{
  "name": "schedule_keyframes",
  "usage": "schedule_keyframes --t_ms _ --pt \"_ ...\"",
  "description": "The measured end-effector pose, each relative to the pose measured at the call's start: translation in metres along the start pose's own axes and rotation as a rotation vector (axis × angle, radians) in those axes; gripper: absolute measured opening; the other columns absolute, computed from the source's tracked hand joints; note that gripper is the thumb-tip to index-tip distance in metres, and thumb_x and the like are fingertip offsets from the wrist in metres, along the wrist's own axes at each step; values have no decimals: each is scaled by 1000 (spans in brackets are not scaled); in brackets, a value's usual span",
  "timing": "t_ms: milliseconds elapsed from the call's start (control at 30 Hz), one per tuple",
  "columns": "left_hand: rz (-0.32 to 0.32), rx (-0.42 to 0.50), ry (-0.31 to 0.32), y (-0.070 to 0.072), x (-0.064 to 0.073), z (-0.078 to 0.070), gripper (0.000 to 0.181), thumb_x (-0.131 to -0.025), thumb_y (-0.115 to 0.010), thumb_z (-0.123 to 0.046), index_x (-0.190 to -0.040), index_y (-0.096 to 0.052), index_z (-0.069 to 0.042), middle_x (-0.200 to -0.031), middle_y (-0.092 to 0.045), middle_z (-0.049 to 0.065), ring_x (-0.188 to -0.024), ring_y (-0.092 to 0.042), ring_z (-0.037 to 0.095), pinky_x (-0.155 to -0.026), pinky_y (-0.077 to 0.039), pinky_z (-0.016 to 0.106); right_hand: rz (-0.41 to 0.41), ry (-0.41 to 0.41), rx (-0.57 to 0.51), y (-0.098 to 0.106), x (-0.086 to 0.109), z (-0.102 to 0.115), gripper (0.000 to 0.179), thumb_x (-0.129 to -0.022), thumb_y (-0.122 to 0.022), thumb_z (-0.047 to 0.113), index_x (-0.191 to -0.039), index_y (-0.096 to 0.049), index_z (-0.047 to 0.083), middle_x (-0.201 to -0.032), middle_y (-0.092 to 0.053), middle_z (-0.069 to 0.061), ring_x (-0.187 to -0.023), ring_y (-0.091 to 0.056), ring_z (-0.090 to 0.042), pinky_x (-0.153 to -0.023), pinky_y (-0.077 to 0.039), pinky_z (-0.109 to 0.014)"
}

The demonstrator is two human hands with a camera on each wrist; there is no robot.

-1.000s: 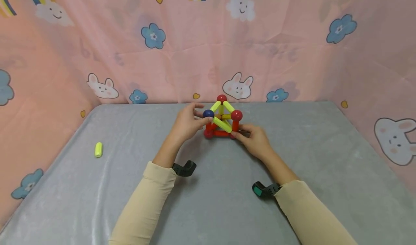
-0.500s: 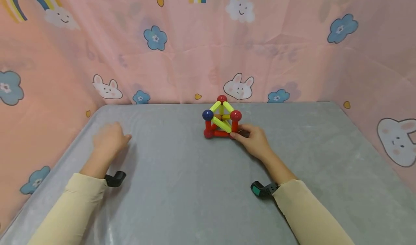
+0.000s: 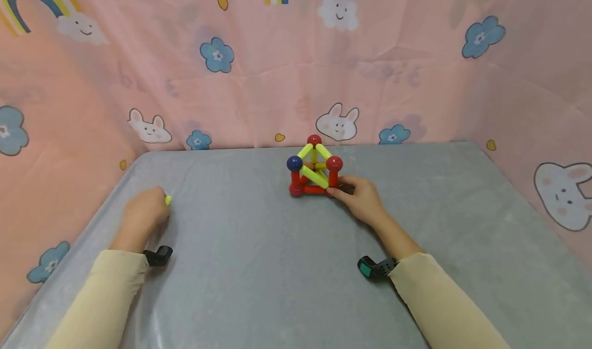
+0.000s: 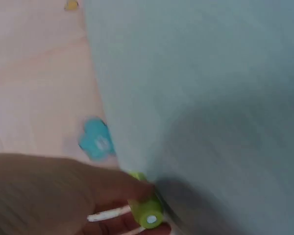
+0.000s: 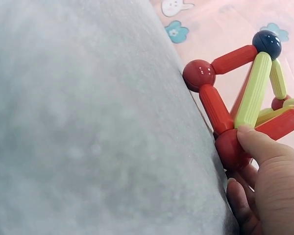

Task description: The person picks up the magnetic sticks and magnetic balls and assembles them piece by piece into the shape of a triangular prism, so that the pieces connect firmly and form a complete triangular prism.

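A short yellow-green magnetic rod (image 4: 148,213) is pinched between the thumb and fingers of my left hand (image 3: 144,214), at the left of the table; in the head view only the rod's tip shows. At the back middle stands a frame of magnetic rods and balls, with a blue ball (image 3: 294,163) at its upper left and a red ball (image 3: 334,164) at its upper right. A slanted yellow-green rod (image 5: 255,90) crosses its front face. My right hand (image 3: 358,201) holds the lower right red ball (image 5: 231,149) between thumb and fingers.
A grey cloth (image 3: 259,267) covers the table. Behind it and along the sides hangs a pink printed curtain (image 3: 268,92), close behind the rod frame. Black camera bands sit on both wrists.
My left hand has let go of the frame's blue ball, moved left and picked up the loose yellow-green rod from the cloth. The right hand keeps its hold.
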State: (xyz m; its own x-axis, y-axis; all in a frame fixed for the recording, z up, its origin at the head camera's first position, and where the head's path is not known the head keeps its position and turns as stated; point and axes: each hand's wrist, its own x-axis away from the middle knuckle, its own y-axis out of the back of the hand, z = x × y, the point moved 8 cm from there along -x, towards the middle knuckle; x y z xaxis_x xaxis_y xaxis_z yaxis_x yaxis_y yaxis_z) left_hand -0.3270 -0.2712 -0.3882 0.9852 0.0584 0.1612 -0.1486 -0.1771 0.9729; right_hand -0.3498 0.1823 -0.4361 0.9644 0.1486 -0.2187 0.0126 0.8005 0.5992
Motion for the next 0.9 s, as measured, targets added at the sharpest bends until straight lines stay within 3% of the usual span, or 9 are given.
schedule_keyframes --t_ms 100,200,333,500,667,767,900 --pt "13 26 -83 5 -9 -44 25 -98 -51 -12 -111 -59 8 -105 -65 27 -86 -60 36 -74 -50 47 -3 -6 2 2 0 -2 35 -94 -73 27 -121 -71 3 -119 -73 -17 -107 -68 -32 -97 -55 -50" --pt "-3 97 -218 17 -12 -103 33 -103 -53 -14 -129 -55 4 -122 -63 26 -103 -62 37 -88 -52 51 -2 -7 -1 3 0 -2 35 -94 -73 26 -120 -72 3 -119 -73 -17 -107 -69 -32 -97 -55 -50" --pt "-86 214 -460 38 0 -185 32 -102 -60 -17 -133 -57 -7 -126 -64 16 -114 -63 32 -97 -53 48 3 -3 -12 2 0 0 35 -94 -73 26 -120 -72 4 -118 -73 -16 -107 -69 -32 -98 -55 -50" --pt "-201 303 -692 57 19 -258 34 -96 -70 -17 -130 -65 -18 -124 -68 3 -116 -63 22 -100 -55 41 -5 9 -17 4 1 2 34 -93 -74 27 -118 -73 4 -116 -74 -16 -106 -69 -31 -97 -56 -50" --pt "-194 298 -767 49 18 -300 34 -93 -74 -17 -127 -70 -17 -117 -70 3 -105 -66 20 -91 -58 33 -20 40 -26 6 0 3 31 -92 -75 25 -115 -74 5 -112 -75 -14 -103 -69 -30 -96 -56 -50" --pt "-166 308 -761 35 12 -308 33 -92 -74 -16 -125 -71 -15 -116 -71 4 -104 -67 20 -90 -58 32 -14 42 -27 5 1 4 30 -92 -75 25 -114 -75 6 -111 -76 -13 -103 -69 -30 -96 -56 -49" --pt "-184 299 -755 21 6 -307 29 -91 -75 -15 -120 -74 -13 -114 -73 5 -102 -67 20 -90 -58 33 -11 29 -24 5 3 1 31 -92 -75 26 -116 -75 6 -113 -76 -14 -104 -69 -30 -96 -56 -50"
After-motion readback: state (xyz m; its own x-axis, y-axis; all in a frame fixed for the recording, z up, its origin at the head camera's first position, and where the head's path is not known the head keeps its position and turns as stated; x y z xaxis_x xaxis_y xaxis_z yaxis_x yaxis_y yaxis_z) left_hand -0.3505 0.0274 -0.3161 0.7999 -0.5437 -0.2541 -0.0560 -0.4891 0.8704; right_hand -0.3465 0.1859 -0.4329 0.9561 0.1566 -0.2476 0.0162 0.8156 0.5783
